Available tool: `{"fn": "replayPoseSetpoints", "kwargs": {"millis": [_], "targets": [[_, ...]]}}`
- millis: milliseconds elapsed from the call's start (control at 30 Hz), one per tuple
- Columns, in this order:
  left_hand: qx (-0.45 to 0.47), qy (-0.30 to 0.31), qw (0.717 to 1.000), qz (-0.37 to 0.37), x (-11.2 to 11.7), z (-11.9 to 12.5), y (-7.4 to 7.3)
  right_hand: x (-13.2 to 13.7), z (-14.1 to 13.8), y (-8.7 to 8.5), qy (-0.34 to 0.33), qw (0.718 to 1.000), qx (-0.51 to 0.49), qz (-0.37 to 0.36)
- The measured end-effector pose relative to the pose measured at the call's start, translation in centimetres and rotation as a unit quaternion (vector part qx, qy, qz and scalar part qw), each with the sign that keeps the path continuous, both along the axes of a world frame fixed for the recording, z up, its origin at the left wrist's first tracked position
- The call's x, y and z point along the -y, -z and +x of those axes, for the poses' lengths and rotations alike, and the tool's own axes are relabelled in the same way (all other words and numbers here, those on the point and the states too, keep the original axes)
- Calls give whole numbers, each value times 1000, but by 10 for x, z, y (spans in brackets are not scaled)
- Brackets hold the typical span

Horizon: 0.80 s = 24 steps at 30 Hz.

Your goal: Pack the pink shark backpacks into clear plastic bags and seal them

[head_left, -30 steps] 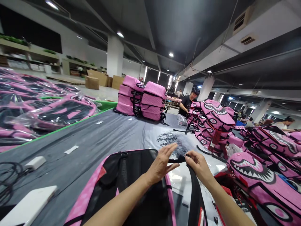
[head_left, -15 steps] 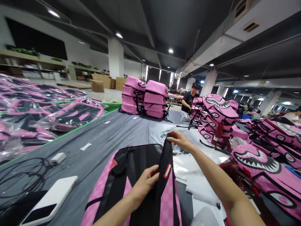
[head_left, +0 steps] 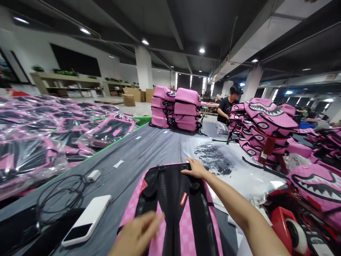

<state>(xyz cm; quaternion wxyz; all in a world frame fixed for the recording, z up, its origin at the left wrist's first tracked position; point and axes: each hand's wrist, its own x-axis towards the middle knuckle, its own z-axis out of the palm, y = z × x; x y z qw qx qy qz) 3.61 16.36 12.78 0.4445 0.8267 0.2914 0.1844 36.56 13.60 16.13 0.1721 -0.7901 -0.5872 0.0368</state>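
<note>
Head view, right hand on pink backpack, left hand blurred

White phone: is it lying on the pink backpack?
No, the white phone lies on the grey table, left of the pink backpack.

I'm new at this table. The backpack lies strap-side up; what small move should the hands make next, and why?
Probably lay the left hand flat on the straps and smooth them down. The right hand rests on the backpack's top edge, the straps lie loosely across its back, and the left hand hovers above the lower end.
</note>
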Motion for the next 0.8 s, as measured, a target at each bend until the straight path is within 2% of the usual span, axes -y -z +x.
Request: {"fn": "replayPoseSetpoints", "kwargs": {"millis": [67,100,167,233,333,467,667,733,800], "targets": [[-21,-116,985,130,-60,24,-14,3,0,15,-15,1000,16,22],[-48,-133,973,180,-88,40,-17,4,0,21,-28,998,20,43],[-76,-134,964,219,-129,75,-16,5,0,33,-52,994,16,94],[-63,-119,961,243,-146,105,-5,6,2,42,-63,988,5,142],[-11,-105,951,291,-136,124,16,11,1,55,-74,976,9,206],[35,-112,937,329,-108,108,40,29,-12,68,-65,966,39,247],[88,-53,868,485,-78,68,69,79,-37,79,-71,981,59,171],[61,-31,872,484,-74,60,74,88,-39,81,-71,987,40,135],[4,8,893,449,-78,61,74,84,-35,80,-72,994,14,83]]}}
